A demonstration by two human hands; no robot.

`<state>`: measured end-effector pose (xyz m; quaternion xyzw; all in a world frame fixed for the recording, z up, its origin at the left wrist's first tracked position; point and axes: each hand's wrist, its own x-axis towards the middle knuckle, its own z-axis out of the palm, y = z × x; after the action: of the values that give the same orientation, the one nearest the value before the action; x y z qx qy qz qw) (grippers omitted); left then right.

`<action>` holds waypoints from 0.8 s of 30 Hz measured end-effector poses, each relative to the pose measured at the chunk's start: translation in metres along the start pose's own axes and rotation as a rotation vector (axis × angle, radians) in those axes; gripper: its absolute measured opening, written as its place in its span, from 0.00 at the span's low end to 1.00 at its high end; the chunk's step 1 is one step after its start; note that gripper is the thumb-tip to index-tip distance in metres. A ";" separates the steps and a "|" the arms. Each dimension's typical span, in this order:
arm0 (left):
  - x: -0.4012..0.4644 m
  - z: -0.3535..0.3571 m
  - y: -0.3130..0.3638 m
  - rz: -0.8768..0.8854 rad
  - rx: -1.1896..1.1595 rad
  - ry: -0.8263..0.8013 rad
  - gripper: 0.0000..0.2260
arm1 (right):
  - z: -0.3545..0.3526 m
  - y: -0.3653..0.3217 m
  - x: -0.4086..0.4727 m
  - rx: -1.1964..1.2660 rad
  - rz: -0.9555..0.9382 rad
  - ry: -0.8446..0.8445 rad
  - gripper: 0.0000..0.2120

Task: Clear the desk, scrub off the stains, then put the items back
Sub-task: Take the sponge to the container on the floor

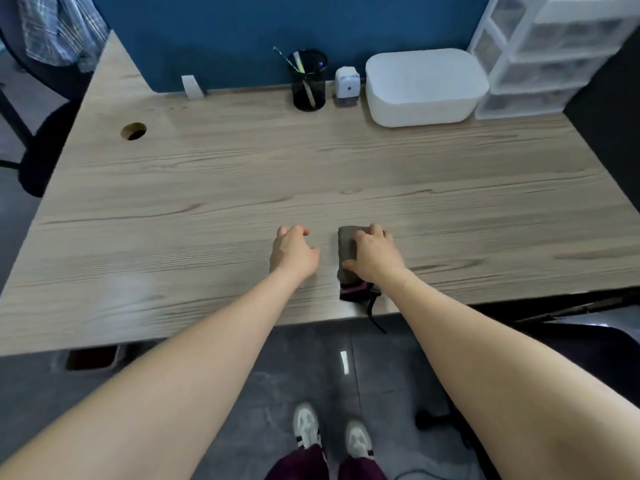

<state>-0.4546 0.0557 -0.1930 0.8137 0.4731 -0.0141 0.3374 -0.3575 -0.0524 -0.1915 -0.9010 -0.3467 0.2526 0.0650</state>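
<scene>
Right hand: the right hand (372, 256) is laid on a folded grey cloth (347, 251), with the fingers curled over its far edge and the thumb pressed against its near side, so the cloth is grasped.
Left hand: the left hand (293, 251) is set on the bare wood just beside the cloth, apart from it; the fingers are loosely bent and nothing is held.
Cloth: it is found near the front edge of the desk (207, 188); a dark and pink end and a dark cord are seen hanging over that edge.
Back of desk: a black pen cup (308, 81), a small white pencil sharpener (347, 86) and a white lidded box (426, 86) are lined up along the blue panel (225, 36).
Far right: clear plastic drawers (550, 53) are stood beside the box.
Left side: a round cable hole (133, 130) is cut in the desk.
</scene>
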 end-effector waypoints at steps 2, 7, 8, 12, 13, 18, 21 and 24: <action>-0.014 0.010 -0.009 -0.019 0.020 -0.007 0.18 | 0.010 0.006 -0.007 -0.021 -0.029 -0.021 0.30; -0.045 0.034 -0.025 -0.021 0.037 -0.003 0.16 | 0.018 0.021 -0.020 -0.070 -0.091 -0.046 0.33; -0.052 0.038 -0.027 -0.021 0.031 0.001 0.16 | 0.019 0.021 -0.023 -0.083 -0.101 -0.043 0.33; -0.077 0.041 -0.042 -0.050 0.017 0.032 0.16 | 0.022 0.016 -0.036 -0.204 -0.187 -0.010 0.28; -0.081 0.040 -0.047 -0.061 0.015 0.044 0.16 | 0.024 0.014 -0.039 -0.224 -0.205 -0.009 0.27; -0.102 0.020 -0.087 -0.160 -0.022 0.094 0.16 | 0.040 -0.018 -0.060 -0.296 -0.320 -0.031 0.26; -0.116 0.005 -0.114 -0.208 -0.035 0.111 0.15 | 0.044 -0.048 -0.073 -0.281 -0.354 -0.125 0.25; -0.129 -0.018 -0.145 -0.244 -0.065 0.133 0.16 | 0.052 -0.090 -0.084 -0.244 -0.398 -0.218 0.23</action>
<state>-0.6435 0.0149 -0.2128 0.7380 0.5899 0.0145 0.3273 -0.4902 -0.0435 -0.1759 -0.7834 -0.5503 0.2868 -0.0337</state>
